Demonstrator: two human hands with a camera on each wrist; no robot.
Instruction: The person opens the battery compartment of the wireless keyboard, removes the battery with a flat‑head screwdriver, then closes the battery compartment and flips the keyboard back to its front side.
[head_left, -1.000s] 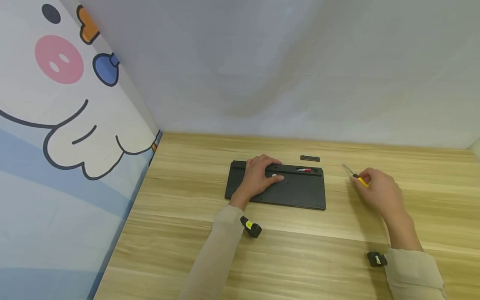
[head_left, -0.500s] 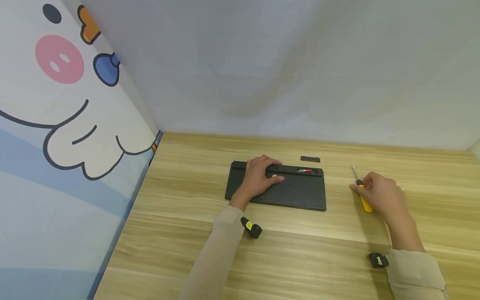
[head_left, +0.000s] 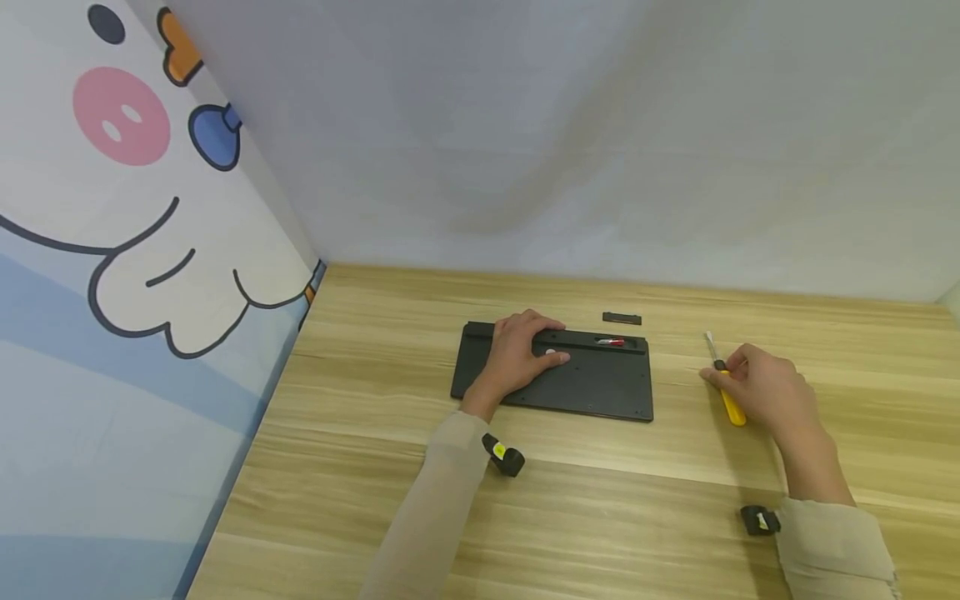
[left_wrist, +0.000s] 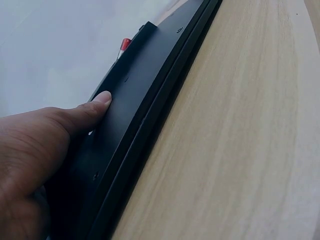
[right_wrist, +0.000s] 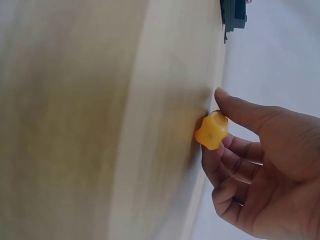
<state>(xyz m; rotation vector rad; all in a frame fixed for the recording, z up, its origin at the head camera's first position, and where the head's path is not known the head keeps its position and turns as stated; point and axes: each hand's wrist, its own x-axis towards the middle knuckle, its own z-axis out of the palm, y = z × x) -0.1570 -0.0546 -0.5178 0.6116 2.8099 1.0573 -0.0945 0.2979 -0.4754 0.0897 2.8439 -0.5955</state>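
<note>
A black keyboard (head_left: pixel 592 383) lies underside up on the table, its small battery slot uncovered at the far right. Inside the slot sits a red-and-silver battery (head_left: pixel 611 342), whose red end also shows in the left wrist view. My left hand (head_left: pixel 513 358) grips the keyboard, fingers bent over the far edge and thumb (left_wrist: pixel 102 97) flat on the underside. To the right, my right hand (head_left: pixel 768 387) pinches a screwdriver (head_left: pixel 731 408) with a yellow handle between thumb and fingers, low at the tabletop. Its metal tip points away; the handle's butt faces the right wrist camera.
A small black battery cover (head_left: pixel 622 318) lies just beyond the keyboard. Pale wall fabric (head_left: pixel 600 167) rises behind the wooden table (head_left: pixel 622 517), and a cartoon-printed panel (head_left: pixel 150 400) borders its left side. Black cameras (head_left: pixel 759 520) sit at both wrists.
The screwdriver has swung so its tip points more straight away, and more of the yellow handle shows. The right hand shifted slightly right, then stayed. The left hand and keyboard hold still.
</note>
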